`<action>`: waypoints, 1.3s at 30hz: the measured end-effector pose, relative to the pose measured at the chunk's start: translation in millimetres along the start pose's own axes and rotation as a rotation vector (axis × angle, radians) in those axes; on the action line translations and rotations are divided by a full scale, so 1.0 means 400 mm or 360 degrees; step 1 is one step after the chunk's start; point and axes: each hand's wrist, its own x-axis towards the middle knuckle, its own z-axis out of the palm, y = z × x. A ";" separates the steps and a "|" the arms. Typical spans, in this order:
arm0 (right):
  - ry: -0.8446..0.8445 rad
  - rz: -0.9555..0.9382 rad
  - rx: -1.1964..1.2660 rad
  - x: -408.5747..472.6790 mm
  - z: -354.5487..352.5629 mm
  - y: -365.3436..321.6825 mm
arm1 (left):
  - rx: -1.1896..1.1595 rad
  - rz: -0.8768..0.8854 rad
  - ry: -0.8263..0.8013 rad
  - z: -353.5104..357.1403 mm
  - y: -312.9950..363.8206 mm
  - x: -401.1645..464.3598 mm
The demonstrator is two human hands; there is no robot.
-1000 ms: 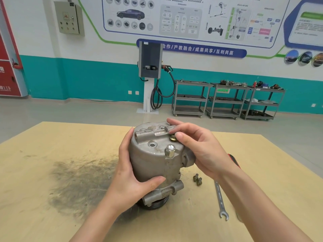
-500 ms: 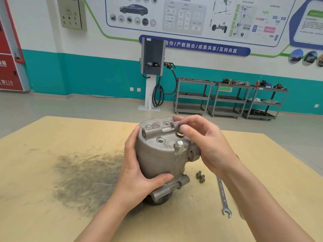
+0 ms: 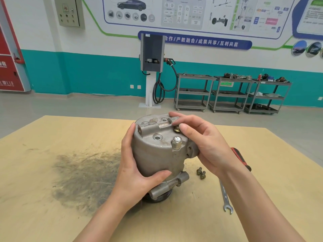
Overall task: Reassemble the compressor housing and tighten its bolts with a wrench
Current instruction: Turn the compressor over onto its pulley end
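A grey metal compressor housing (image 3: 155, 154) stands upright on its black pulley on the wooden table (image 3: 52, 172). My left hand (image 3: 134, 173) grips its left side, thumb across the front. My right hand (image 3: 204, 142) pinches a brass-coloured bolt (image 3: 176, 130) sitting in the housing's top face, thumb and forefinger around its head. A silver hex fitting (image 3: 176, 142) stands on the top near the front edge. Two loose bolts (image 3: 201, 172) lie on the table right of the housing. A wrench (image 3: 225, 196) lies farther right, partly under my right forearm.
A red-and-black tool handle (image 3: 242, 159) lies behind my right wrist. A dark grimy smear (image 3: 83, 179) covers the table left of the housing. Beyond the table are a charging post (image 3: 152, 67) and grey shelf carts (image 3: 230, 93) along the wall.
My right hand's fingers have shifted a little around the bolt head on top of the housing. The camera view has tilted up slightly. My left hand keeps its grip.
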 end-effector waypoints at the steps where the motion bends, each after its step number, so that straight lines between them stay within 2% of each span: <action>1: -0.0001 0.0007 -0.0010 0.000 0.000 -0.002 | 0.0002 0.0003 -0.0003 0.000 0.000 0.000; 5: 0.0048 0.0020 -0.0032 0.003 0.002 -0.005 | -0.0003 -0.0012 -0.0003 0.000 -0.001 0.000; 12: 0.0283 -0.0064 -0.0217 0.013 0.024 0.008 | 0.0008 -0.0024 0.0002 0.001 -0.003 0.001; 22: 0.0064 -0.0016 -0.0006 0.003 -0.003 -0.001 | 0.0027 -0.0019 0.0005 0.000 -0.001 0.003; 34: 0.0292 -0.0058 -0.0219 0.012 0.028 0.009 | -0.0010 -0.0001 0.0013 -0.001 0.000 0.003; 39: 0.0093 -0.0002 -0.0058 0.003 0.007 -0.003 | -0.0007 -0.0005 0.0007 0.000 0.001 0.004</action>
